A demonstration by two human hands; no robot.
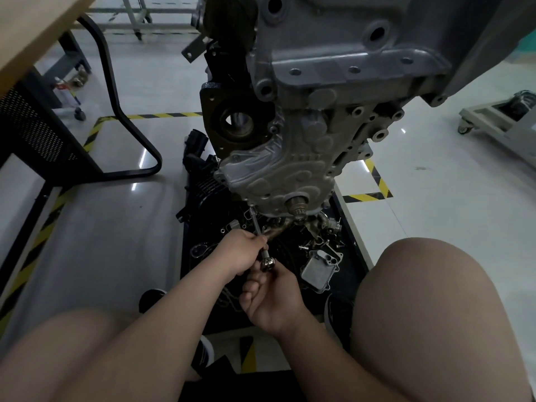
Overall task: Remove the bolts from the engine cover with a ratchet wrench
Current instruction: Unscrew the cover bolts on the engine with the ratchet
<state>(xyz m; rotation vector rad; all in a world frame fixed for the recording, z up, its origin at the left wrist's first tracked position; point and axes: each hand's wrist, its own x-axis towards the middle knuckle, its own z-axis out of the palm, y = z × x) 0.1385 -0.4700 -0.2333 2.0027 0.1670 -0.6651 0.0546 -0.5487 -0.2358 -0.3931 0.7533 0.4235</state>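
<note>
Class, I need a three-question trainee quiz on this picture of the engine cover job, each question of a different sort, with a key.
1. True or false: the left hand grips the extension bar of the ratchet wrench.
2. Where on the engine cover does the socket sit? A) lower left edge B) top right corner C) centre
3. Fill in: the right hand grips the wrench's ____, just below its head.
Key: 1 true; 2 A; 3 handle.
</note>
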